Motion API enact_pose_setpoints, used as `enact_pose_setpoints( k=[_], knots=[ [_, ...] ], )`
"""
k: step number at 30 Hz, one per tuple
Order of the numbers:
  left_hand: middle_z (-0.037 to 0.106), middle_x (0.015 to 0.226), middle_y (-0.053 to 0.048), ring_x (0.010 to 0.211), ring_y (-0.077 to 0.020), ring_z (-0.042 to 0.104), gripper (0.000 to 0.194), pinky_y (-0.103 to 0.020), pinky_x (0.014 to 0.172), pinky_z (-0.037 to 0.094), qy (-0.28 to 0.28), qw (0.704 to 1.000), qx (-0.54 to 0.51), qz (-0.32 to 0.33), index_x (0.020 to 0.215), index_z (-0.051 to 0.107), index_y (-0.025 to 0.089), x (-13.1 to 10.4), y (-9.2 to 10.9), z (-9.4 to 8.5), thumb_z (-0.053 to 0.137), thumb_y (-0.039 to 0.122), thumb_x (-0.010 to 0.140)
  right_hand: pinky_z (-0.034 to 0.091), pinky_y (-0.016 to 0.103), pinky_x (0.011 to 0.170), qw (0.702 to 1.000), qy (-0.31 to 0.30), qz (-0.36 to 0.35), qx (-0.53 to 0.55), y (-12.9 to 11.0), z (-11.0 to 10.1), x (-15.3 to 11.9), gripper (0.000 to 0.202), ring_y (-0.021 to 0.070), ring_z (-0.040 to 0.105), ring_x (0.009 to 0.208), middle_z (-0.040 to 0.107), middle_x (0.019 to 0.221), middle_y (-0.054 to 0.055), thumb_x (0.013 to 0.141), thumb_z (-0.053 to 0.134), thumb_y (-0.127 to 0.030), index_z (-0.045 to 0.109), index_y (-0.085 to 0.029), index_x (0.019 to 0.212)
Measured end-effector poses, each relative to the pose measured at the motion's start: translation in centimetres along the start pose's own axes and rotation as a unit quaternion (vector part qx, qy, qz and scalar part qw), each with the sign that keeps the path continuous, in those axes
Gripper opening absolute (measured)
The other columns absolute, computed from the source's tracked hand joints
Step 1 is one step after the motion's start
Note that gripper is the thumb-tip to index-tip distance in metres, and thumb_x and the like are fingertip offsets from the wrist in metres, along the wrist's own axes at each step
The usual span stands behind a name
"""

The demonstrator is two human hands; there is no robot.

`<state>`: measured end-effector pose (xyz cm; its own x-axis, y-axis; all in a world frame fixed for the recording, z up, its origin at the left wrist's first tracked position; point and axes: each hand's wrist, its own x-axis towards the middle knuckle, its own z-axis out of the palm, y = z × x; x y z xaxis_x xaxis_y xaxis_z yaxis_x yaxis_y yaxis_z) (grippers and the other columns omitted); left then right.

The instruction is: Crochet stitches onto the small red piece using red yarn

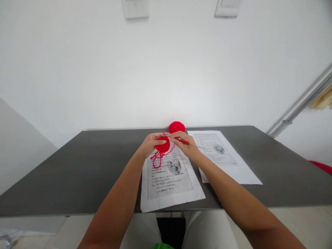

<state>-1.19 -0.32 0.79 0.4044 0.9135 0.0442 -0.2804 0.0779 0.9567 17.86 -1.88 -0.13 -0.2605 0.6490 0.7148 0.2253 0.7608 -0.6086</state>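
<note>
Over the near printed sheet, my left hand (149, 144) pinches a round piece of red crochet (162, 145) between thumb and fingers. A loose loop of red yarn (157, 163) hangs below it onto the paper. My right hand (185, 143) grips a crochet hook (183, 141) with a red handle, its thin metal back end pointing right. The hook's tip meets the upper edge of the crochet piece, close to my left fingertips; the exact stitch is too small to make out. Behind my right hand sits a red ball of yarn (176, 127).
A printed sheet (168, 193) lies beneath my hands, reaching the front edge of the dark grey table (85, 173). Another printed sheet (233, 169) lies to the right. The white wall (166, 69) rises directly behind the table. A grey pipe (301, 114) slants along the right.
</note>
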Motion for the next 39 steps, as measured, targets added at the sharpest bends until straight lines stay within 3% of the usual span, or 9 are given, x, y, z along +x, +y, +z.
enact_pose_setpoints(
  k=[5, 11, 20, 27, 39],
  knots=[
    [0.076, 0.082, -0.009, 0.074, -0.0177, 0.067, 0.034, -0.029, 0.076, 0.048, 0.028, 1.0, -0.003, -0.001, 0.088, 0.078, 0.011, 0.0, 0.1, 0.1, 0.084, 0.022, 0.057, 0.052, 0.037, 0.087, 0.996, 0.0, 0.069, 0.054, -0.2, -0.1, 0.2, 0.015, 0.0203, 0.068, 0.093, 0.075, 0.095, 0.005, 0.089, 0.063, -0.036, 0.071, -0.023, 0.089],
    [0.075, 0.078, -0.008, 0.072, -0.0173, 0.066, 0.029, -0.03, 0.076, 0.048, 0.069, 0.998, -0.009, 0.012, 0.08, 0.077, 0.011, 0.2, -0.1, 0.0, 0.083, 0.022, 0.054, 0.052, 0.038, 0.089, 0.99, 0.009, 0.094, 0.102, -0.2, -0.1, 0.3, 0.018, 0.0203, 0.068, 0.092, 0.074, 0.091, 0.005, 0.086, 0.067, -0.039, 0.071, -0.022, 0.087],
    [0.075, 0.075, -0.006, 0.068, -0.015, 0.064, 0.026, -0.027, 0.07, 0.048, 0.067, 0.998, -0.002, -0.006, 0.076, 0.077, 0.012, 0.2, 0.1, -0.1, 0.082, 0.019, 0.052, 0.053, 0.036, 0.087, 0.983, 0.001, 0.109, 0.149, -0.1, -0.4, 0.5, 0.017, 0.0188, 0.068, 0.089, 0.074, 0.089, 0.004, 0.083, 0.07, -0.038, 0.07, -0.021, 0.084],
    [0.073, 0.07, -0.006, 0.062, -0.0136, 0.062, 0.022, -0.025, 0.063, 0.046, 0.056, 0.998, 0.025, -0.021, 0.075, 0.077, 0.012, 0.3, -0.1, -0.1, 0.079, 0.017, 0.054, 0.056, 0.037, 0.087, 0.954, -0.037, 0.166, 0.248, 0.2, -0.9, 0.6, 0.022, 0.0178, 0.071, 0.083, 0.074, 0.085, 0.003, 0.079, 0.074, -0.04, 0.068, -0.02, 0.081],
    [0.072, 0.069, -0.004, 0.06, -0.0134, 0.06, 0.021, -0.027, 0.065, 0.045, 0.052, 0.997, 0.054, -0.025, 0.077, 0.077, 0.013, 0.4, -0.5, -0.1, 0.076, 0.017, 0.056, 0.055, 0.037, 0.085, 0.973, -0.092, 0.125, 0.172, 0.3, -1.8, 0.6, 0.02, 0.0192, 0.068, 0.088, 0.071, 0.087, 0.004, 0.087, 0.064, -0.04, 0.069, -0.02, 0.087]
  ],
)
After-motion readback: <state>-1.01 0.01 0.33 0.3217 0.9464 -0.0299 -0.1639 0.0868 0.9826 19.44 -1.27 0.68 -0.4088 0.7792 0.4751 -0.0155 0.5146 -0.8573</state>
